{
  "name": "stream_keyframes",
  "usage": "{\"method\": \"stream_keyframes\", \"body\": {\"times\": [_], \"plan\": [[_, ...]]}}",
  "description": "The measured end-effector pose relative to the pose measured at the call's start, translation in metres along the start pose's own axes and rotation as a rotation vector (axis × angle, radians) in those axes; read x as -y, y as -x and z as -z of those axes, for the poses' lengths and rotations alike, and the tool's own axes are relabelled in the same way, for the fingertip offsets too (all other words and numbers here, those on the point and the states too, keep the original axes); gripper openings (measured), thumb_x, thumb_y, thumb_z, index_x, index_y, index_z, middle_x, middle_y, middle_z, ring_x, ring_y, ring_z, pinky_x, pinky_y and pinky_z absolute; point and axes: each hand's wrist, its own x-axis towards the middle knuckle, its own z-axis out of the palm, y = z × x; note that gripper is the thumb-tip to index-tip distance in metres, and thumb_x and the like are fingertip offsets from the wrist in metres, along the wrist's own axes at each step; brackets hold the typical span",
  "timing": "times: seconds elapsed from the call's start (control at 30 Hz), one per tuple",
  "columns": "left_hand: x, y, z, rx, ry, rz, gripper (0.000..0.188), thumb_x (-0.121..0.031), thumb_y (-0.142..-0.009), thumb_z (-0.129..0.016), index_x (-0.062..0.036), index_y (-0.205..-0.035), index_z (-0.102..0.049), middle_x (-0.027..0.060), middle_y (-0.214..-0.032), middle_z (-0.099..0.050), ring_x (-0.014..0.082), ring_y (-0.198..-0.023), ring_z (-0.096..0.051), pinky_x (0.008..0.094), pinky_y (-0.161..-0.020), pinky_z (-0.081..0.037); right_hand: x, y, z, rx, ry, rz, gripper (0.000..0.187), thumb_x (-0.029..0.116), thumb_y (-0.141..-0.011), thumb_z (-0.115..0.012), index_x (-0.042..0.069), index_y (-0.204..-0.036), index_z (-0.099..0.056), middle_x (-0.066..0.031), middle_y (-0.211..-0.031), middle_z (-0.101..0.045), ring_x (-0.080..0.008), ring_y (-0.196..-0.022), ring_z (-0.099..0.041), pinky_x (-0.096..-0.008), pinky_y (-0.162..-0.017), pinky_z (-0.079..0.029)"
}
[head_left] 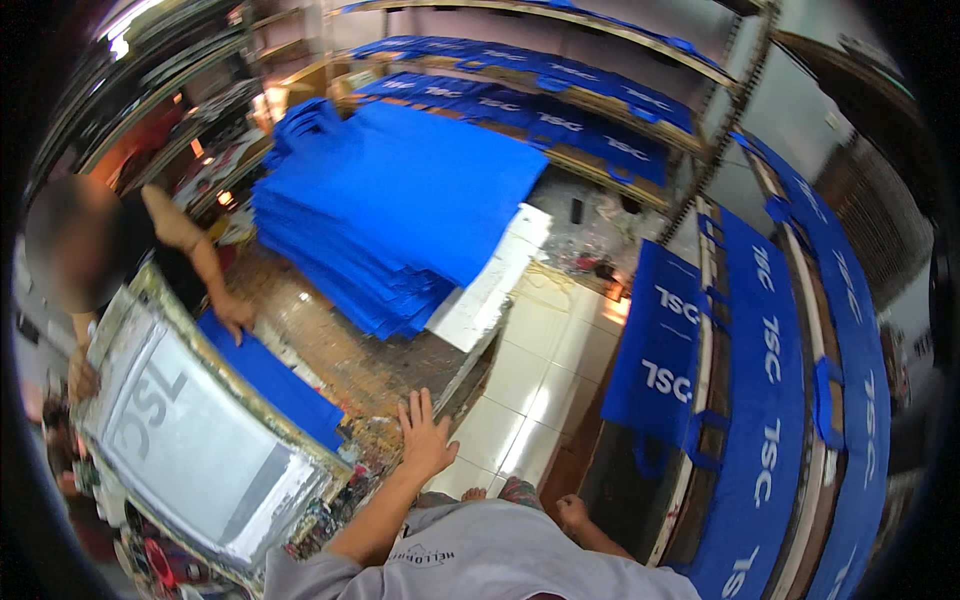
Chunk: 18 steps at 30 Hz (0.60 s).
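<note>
My left hand point(426, 442) is at the near corner of the worktable point(335, 335), its fingers stretched out and holding nothing. Whether it presses on the edge or hovers over it I cannot tell. My right hand point(572, 513) hangs low by my right side, fingers curled in, with nothing seen in it. Left of my left hand a screen-printing frame point(200, 430) is tilted up. Under its raised side lies a blue fabric piece point(270, 380). A co-worker's hand point(233, 316) touches that fabric, while their other hand point(84, 378) is at the frame's far-left edge.
A tall stack of blue fabric sheets point(400, 190) sits on the table, with a white board point(490, 290) beside it. Drying racks point(800, 400) with printed blue bags stand to my right; more bags lie on the back shelves point(540, 100). White floor tiles point(530, 400) run between.
</note>
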Motion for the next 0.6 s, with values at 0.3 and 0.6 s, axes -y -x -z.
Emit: {"method": "stream_keyframes", "body": {"times": [0.3,0.6], "plan": [[-0.002,0.004,0.006,-0.113,0.154,0.076,0.039,-0.032,-0.078,-0.065,-0.0046,-0.106,-0.064,0.0264,-0.148,-0.020,0.0411,-0.139,-0.013,0.0582,-0.111,-0.010,-0.014,-0.138,0.003,0.105,0.319,0.478,0.033,0.024,-0.086,-0.061,-0.004,-0.103,-0.062,-0.0159,-0.092,-0.067,-0.0236,-0.082,-0.064,-0.0357,-0.074,-0.051],[-0.027,-0.028,0.092,-0.758,0.235,0.221,0.047,-0.016,-0.075,-0.068,-0.0023,-0.118,-0.054,0.0220,-0.136,-0.040,0.0402,-0.125,-0.038,0.0513,-0.102,-0.033,0.067,-0.256,0.024,0.206,0.272,0.491,0.036,0.024,-0.085,-0.057,-0.002,-0.109,-0.062,-0.0248,-0.109,-0.062,-0.0363,-0.105,-0.059,-0.0408,-0.092,-0.045]]}}
